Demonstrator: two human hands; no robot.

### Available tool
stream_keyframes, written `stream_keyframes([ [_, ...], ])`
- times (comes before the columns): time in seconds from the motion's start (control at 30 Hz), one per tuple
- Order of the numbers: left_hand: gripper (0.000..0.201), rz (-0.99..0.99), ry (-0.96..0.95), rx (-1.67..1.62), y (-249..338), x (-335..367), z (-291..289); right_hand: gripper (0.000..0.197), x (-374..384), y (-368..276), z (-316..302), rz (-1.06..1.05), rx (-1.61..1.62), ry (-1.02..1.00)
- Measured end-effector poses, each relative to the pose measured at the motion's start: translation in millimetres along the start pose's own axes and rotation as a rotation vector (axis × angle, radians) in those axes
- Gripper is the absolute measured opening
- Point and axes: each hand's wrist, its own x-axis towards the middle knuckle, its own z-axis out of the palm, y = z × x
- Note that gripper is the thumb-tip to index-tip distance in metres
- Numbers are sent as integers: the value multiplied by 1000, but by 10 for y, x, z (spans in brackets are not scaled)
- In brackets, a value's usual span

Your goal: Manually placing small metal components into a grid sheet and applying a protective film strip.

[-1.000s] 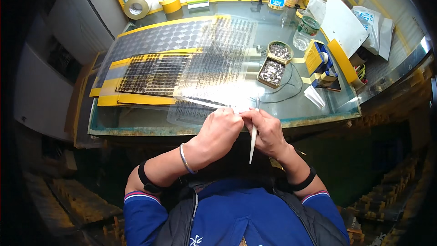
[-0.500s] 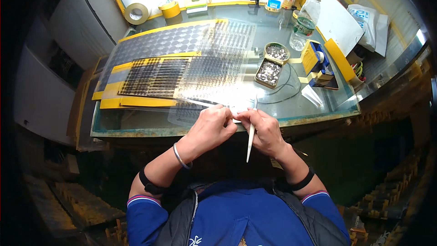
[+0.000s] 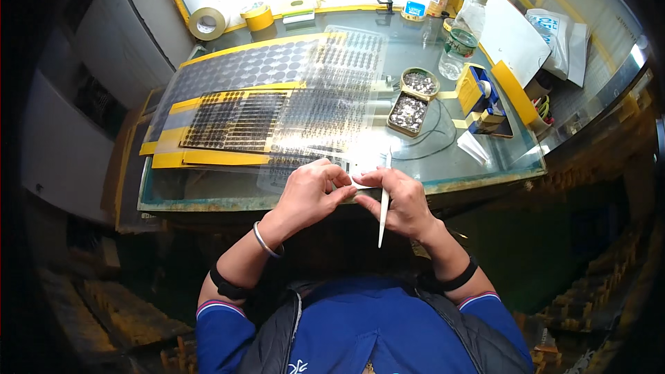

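Over the near edge of a glass-topped light table, my two hands meet with fingertips close together. My left hand is closed in a pinch of thumb and fingers; what it holds, if anything, is too small to make out. My right hand keeps a slim white-handled tool between thumb and palm, its tapered end pointing down toward me and its other end rising above the knuckles. A small white piece shows between the fingertips, partly hidden. Just beyond my left hand lie patterned clear film sheets.
Dark films with yellow tape borders cover the left of the glass. Two small tins of dark and white scraps, a blue tape dispenser, a clear bottle and folded white paper stand right. Tape rolls line the back.
My left hand has drawn slightly left, its fingers loosening from a tight curl into a pinch. The thin pale strip beyond it no longer shows. My right hand's fingers have parted a little, still holding the tool.
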Motion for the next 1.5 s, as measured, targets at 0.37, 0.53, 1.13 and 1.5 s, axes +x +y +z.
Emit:
stream_keyframes([
  [0.37,11,282,140,147,-60,-59,197,33,-1,-51,84,121,-93,21],
  [0.53,14,53,380,-23,-200,-2,241,31,20,-103,77,108,-110,15],
  [1.13,20,93,224,-1006,285,-263,15,26,258,-563,-119,229,521,187],
  [1.5,19,-82,221,-1100,161,-294,25,27,247,-531,-63,410,703,297],
])
